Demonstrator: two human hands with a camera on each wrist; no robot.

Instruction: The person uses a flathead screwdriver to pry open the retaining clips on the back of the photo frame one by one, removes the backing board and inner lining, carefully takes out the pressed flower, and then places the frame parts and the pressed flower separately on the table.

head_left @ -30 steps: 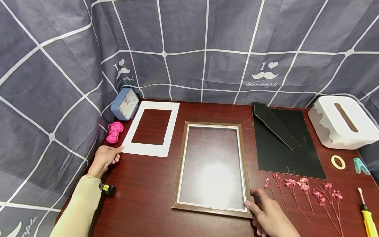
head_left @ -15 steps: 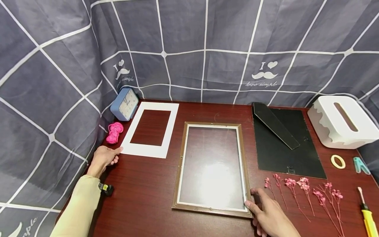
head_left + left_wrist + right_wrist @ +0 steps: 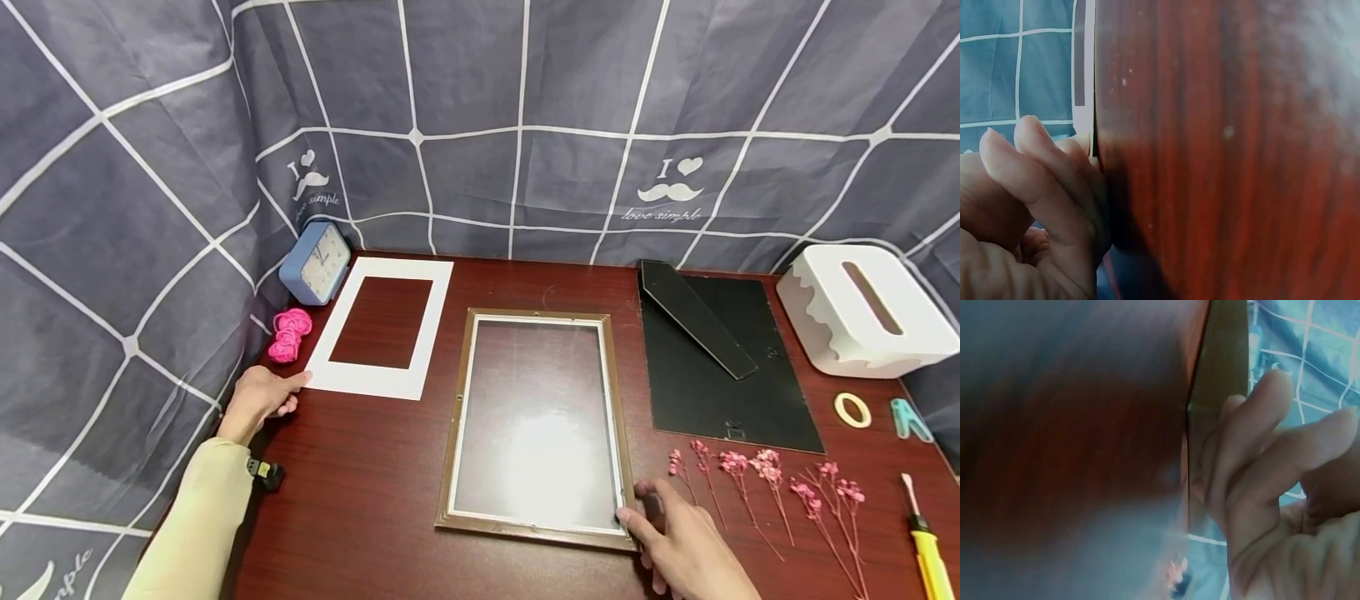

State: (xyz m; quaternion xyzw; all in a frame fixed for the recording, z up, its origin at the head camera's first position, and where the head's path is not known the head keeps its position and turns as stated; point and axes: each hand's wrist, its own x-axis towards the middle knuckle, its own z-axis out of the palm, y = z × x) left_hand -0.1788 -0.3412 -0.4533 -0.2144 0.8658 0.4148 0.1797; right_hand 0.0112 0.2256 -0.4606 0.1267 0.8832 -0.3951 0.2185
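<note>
A brown picture frame point(image 3: 536, 421) with glass lies flat in the middle of the dark red table point(image 3: 360, 483). My right hand point(image 3: 637, 504) rests at its near right corner, forefinger on the rim and thumb along the right edge, fingers nearly straight. In the right wrist view the fingers point(image 3: 1254, 444) lie against the frame's edge point(image 3: 1222, 356). A white mat board point(image 3: 378, 329) with a rectangular opening lies to the left. My left hand point(image 3: 296, 387) pinches its near left corner. The left wrist view shows curled fingers point(image 3: 1035, 169) at the mat's edge point(image 3: 1090, 75).
A black backing board point(image 3: 720, 367) with a stand lies right of the frame, with pink dried flowers point(image 3: 765, 483) in front. A white tissue box point(image 3: 862, 308), tape roll point(image 3: 853, 410), teal clip point(image 3: 909, 419) and yellow screwdriver point(image 3: 928, 550) are far right. A blue clock point(image 3: 317, 262) and pink string point(image 3: 288, 333) are far left.
The white mat has slid slightly to the left under my left hand. The right hand stays at the frame's corner.
</note>
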